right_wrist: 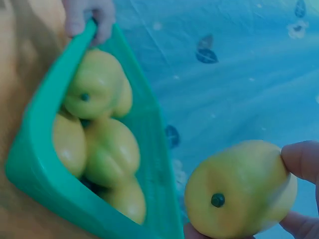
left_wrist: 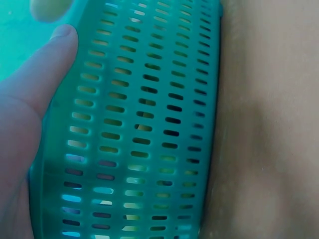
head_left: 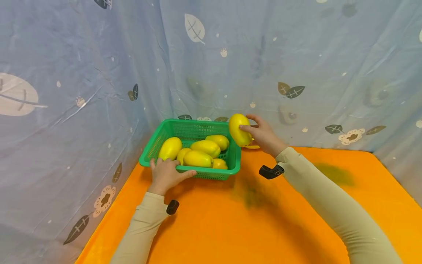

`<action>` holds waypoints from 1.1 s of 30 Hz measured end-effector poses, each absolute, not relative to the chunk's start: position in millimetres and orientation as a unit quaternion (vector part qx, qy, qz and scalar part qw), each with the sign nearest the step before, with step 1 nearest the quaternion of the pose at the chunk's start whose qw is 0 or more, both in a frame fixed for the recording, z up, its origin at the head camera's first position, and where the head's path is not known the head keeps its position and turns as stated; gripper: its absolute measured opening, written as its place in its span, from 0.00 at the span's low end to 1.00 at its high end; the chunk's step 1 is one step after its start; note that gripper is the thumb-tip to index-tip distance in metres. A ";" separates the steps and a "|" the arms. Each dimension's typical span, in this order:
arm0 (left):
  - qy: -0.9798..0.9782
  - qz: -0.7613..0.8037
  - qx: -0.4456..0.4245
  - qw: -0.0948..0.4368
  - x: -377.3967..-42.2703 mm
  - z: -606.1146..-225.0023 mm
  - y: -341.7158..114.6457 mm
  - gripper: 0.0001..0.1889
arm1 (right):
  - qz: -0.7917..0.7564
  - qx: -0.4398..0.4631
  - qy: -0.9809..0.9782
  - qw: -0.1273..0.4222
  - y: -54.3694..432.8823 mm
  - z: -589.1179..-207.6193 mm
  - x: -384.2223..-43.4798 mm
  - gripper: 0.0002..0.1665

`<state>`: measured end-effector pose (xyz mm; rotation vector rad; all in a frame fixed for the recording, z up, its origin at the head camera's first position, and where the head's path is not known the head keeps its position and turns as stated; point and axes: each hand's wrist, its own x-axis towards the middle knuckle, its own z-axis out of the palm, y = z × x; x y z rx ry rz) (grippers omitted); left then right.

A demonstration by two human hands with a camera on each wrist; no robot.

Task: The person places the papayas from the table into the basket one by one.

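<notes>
A green plastic basket (head_left: 233,169) with slotted walls holds several yellow papayas (head_left: 198,158), long oval fruits. My left hand (head_left: 166,176) grips its near rim toward the left corner, fingers over the edge and thumb along the outside. The left wrist view shows the thumb (left_wrist: 52,62) against the slotted wall (left_wrist: 134,124). Above the basket's right end, my right hand (head_left: 263,136) holds one yellow papaya (head_left: 239,130) between thumb and fingers. In the right wrist view this held papaya (right_wrist: 239,189) turns its dark green stem to the camera, apart from the basket.
The basket stands on an orange surface (head_left: 211,220), close to the back and left curtains (head_left: 211,73). Something yellow (head_left: 252,146) shows partly behind my right hand, beside the basket. A black wrist device (head_left: 271,171) sits on my right sleeve, another (head_left: 173,207) on my left.
</notes>
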<state>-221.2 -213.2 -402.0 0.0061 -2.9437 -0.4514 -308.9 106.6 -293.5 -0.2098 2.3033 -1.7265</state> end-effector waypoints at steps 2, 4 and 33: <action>-0.985 -0.152 0.002 0.083 -221.1 -402.8 -212.9 0.46 | -0.593 -0.070 0.789 0.140 98.2 -301.3 -308.8 0.44; -0.984 -0.152 0.003 0.088 -221.0 -403.3 -212.8 0.45 | -0.599 -0.066 0.783 0.153 90.7 -307.8 -308.9 0.44; -0.984 -0.150 0.004 0.098 -219.1 -402.3 -211.5 0.45 | -0.393 -0.066 0.914 0.072 14.0 -347.8 -334.9 0.42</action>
